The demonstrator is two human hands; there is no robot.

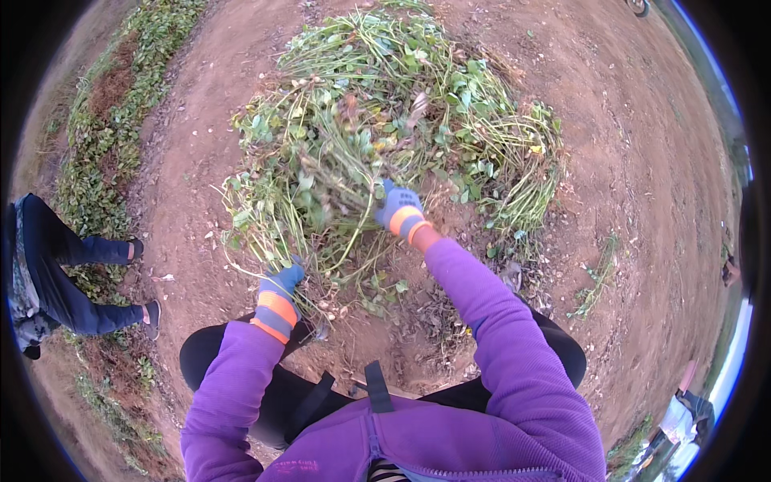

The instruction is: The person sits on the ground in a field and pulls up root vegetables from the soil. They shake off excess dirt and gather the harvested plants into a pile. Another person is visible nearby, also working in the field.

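A loose heap of pulled peanut plants (385,108), with green leaves, long stems and some pale pods, lies on the soil before me. My left hand (282,283), in a blue-grey glove with an orange cuff, grips a bunch of peanut stems (283,226) near their lower ends; pods (328,307) hang beside it. My right hand (400,206), gloved alike, is closed at the heap's near side around blurred peanut stems (346,172). Its fingertips are partly hidden.
Bare brown soil (638,181) surrounds the heap. A loose plant sprig (596,277) lies to the right. Along the left runs a row of leafy plants (102,138). A person (72,271) stands at the left edge, and another person (680,416) is at the lower right.
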